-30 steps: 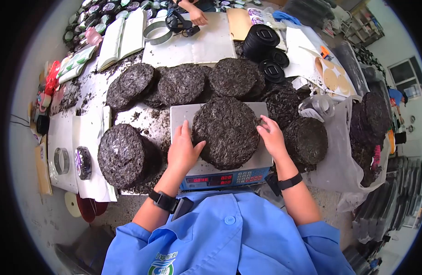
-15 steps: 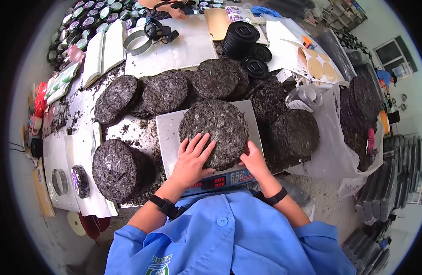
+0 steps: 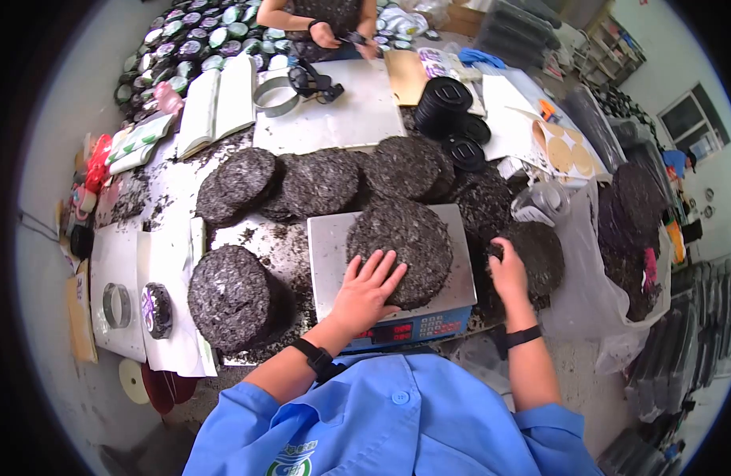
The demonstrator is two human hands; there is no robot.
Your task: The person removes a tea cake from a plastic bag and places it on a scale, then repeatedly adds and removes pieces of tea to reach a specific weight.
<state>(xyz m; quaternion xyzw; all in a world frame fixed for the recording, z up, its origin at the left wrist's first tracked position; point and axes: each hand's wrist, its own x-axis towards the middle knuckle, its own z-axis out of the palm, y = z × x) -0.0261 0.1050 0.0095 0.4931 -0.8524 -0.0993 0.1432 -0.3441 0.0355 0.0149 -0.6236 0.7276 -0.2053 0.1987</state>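
A round dark cake of dried seaweed (image 3: 405, 238) lies on the metal pan of a blue digital scale (image 3: 330, 262) in front of me. My left hand (image 3: 369, 289) rests flat on the near left part of the cake, fingers spread. Off the scale's right side, my right hand (image 3: 509, 278) has its fingers pinched around a small dark piece of seaweed (image 3: 496, 251), just left of a stack of dark round cakes (image 3: 539, 255). To the left of the scale stands another thick stack of seaweed cakes (image 3: 232, 297). Red digits glow on the scale's display.
More seaweed cakes (image 3: 320, 184) line the far side of the scale. Black round lids (image 3: 445, 103), a clear plastic jar (image 3: 544, 200), a metal ring (image 3: 276, 97) and an open notebook (image 3: 217, 105) lie around. Across the table a person's hands (image 3: 326, 35) hold something dark.
My right hand has left the cake's edge and moved right, off the scale, with its fingers pinched. My left hand stays on the cake. The camera view has shifted, showing more of the other person.
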